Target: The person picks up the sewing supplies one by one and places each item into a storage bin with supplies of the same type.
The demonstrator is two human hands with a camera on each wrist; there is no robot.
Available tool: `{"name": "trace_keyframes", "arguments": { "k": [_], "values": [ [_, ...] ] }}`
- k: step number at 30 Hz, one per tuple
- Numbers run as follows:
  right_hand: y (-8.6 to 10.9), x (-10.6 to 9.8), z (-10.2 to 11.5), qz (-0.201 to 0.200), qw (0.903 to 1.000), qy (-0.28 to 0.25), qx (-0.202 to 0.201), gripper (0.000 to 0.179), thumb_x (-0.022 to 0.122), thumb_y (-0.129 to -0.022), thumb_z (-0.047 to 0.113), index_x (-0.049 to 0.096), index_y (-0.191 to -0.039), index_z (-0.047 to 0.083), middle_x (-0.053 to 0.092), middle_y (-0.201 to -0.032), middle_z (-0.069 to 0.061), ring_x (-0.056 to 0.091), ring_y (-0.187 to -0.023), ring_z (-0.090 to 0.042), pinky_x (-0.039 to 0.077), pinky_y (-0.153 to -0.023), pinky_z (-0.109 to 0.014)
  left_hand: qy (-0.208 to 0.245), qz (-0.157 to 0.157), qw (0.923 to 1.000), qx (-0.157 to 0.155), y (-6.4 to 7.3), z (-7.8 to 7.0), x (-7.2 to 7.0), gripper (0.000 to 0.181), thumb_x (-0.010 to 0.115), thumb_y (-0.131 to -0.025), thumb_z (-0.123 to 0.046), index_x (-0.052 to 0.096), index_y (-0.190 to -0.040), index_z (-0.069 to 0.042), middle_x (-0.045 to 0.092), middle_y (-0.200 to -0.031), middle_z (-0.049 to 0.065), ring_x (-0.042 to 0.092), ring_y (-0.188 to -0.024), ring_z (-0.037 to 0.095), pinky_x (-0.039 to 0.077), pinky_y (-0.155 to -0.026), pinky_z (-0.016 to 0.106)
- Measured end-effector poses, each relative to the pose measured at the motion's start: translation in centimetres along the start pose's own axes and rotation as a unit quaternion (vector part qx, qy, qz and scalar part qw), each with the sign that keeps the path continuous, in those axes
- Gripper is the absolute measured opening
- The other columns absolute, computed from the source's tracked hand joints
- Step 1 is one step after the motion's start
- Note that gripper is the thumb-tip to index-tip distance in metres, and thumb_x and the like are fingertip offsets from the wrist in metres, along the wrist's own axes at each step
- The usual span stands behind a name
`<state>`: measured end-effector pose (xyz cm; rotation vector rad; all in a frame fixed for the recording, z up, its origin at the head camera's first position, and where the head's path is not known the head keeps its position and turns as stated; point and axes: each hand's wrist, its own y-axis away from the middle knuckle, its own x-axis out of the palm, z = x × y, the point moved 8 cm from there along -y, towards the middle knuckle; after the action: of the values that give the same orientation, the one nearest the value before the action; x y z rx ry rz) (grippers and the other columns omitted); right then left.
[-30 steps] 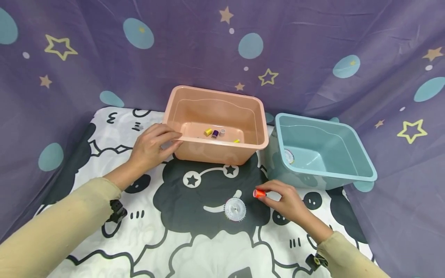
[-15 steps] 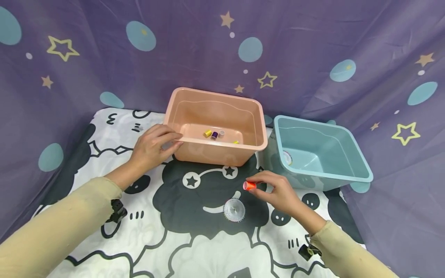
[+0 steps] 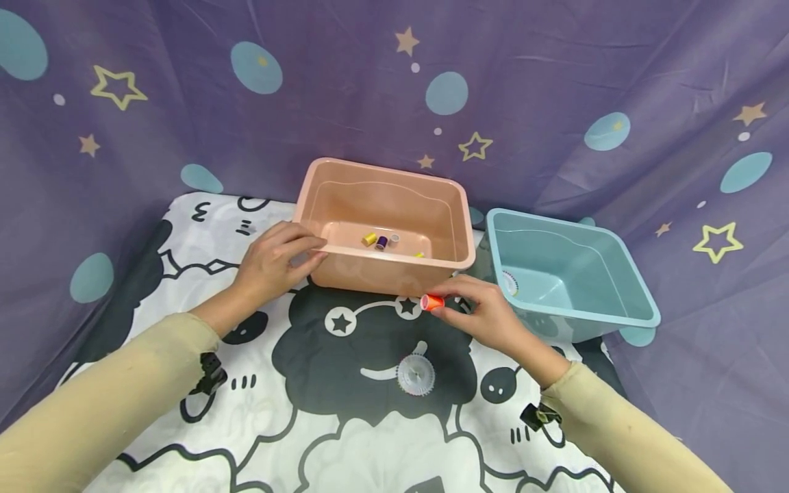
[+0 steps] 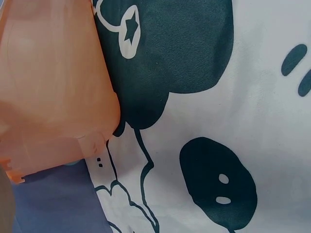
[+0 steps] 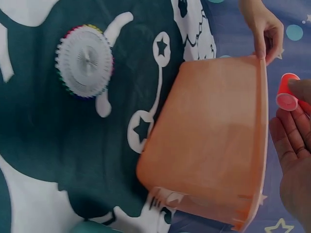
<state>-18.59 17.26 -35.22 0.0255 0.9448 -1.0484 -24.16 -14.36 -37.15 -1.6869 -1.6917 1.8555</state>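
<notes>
Right: my right hand [image 3: 483, 311] pinching orange spool [image 3: 433, 302] | Spool: outside peach bin [image 3: 370, 270], my side, axis roughly along its rim [image 3: 394, 257] | Left: my left hand [image 3: 271, 261] (the farther one) gripping that rim

Left bin [image 3: 370, 272] stands beside right bin [image 3: 573, 318] on cloth [image 3: 345, 459]. Spools [image 3: 381, 243] lie in left bin; pin wheel [image 3: 509, 283] in right bin; second pin wheel [image 3: 416, 374] before left bin.

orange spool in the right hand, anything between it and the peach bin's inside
The near rim of the peach bin; whether the orange spool is above it is unclear. The left hand holds that rim farther left, aside from the direct line. Nothing else visible stands between.
</notes>
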Motion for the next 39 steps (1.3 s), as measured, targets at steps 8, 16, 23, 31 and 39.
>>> {"name": "trace_keyframes", "arguments": {
  "k": [8, 16, 23, 31, 39],
  "values": [
    [-2.8, -1.5, 0.3, 0.0, 0.9999, 0.012, 0.012, 0.034, 0.085, -0.087, 0.001, 0.081, -0.12, 0.009, 0.079, -0.113, -0.004, 0.073, -0.104, -0.019, 0.057, -0.095, -0.033, 0.002, 0.0, 1.0, 0.004, -0.1, -0.1, 0.0, 0.026, 0.091, -0.086, -0.014, 0.082, -0.109, -0.007, 0.074, -0.108, 0.015, 0.067, -0.101, 0.036, 0.057, -0.084, 0.052],
    [-6.3, -3.0, 1.0, -0.007, 0.9997, 0.012, -0.019, 0.031, 0.086, -0.086, 0.0, 0.082, -0.116, 0.007, 0.079, -0.108, -0.004, 0.076, -0.098, -0.021, 0.062, -0.089, -0.039, -0.001, 0.001, 1.0, 0.0, 0.0, -0.1, 0.0, 0.026, 0.091, -0.086, -0.014, 0.082, -0.109, -0.007, 0.074, -0.108, 0.015, 0.067, -0.101, 0.036, 0.056, -0.083, 0.051],
    [-9.0, -4.0, 0.8, 0.01, 0.9988, 0.047, -0.001, 0.028, 0.085, -0.089, 0.004, 0.082, -0.116, 0.007, 0.08, -0.107, -0.004, 0.076, -0.1, -0.021, 0.058, -0.089, -0.035, 0.006, -0.005, 1.0, 0.0, 0.1, -0.1, 0.1, 0.026, 0.091, -0.085, -0.013, 0.082, -0.109, -0.007, 0.074, -0.108, 0.015, 0.067, -0.101, 0.036, 0.056, -0.083, 0.052],
    [-11.9, -4.3, 0.1, 0.035, 0.9965, 0.075, 0.014, 0.028, 0.083, -0.092, 0.006, 0.081, -0.119, 0.007, 0.08, -0.112, -0.005, 0.076, -0.1, -0.02, 0.06, -0.089, -0.047, 0.002, -0.009, 1.0, -0.001, 0.2, -0.1, 0.0, 0.027, 0.091, -0.086, -0.015, 0.082, -0.11, -0.007, 0.074, -0.107, 0.015, 0.066, -0.1, 0.037, 0.056, -0.084, 0.052],
    [-14.3, -3.9, -1.2, 0.058, 0.9932, 0.098, 0.024, 0.027, 0.081, -0.093, 0.006, 0.082, -0.12, 0.006, 0.08, -0.112, -0.008, 0.075, -0.099, -0.023, 0.061, -0.093, -0.043, 0.009, -0.018, 0.9998, -0.008, 0.3, 0.0, 0.0, 0.027, 0.091, -0.083, -0.013, 0.082, -0.108, -0.008, 0.074, -0.105, 0.012, 0.066, -0.097, 0.034, 0.056, -0.08, 0.051]
  ]
}}
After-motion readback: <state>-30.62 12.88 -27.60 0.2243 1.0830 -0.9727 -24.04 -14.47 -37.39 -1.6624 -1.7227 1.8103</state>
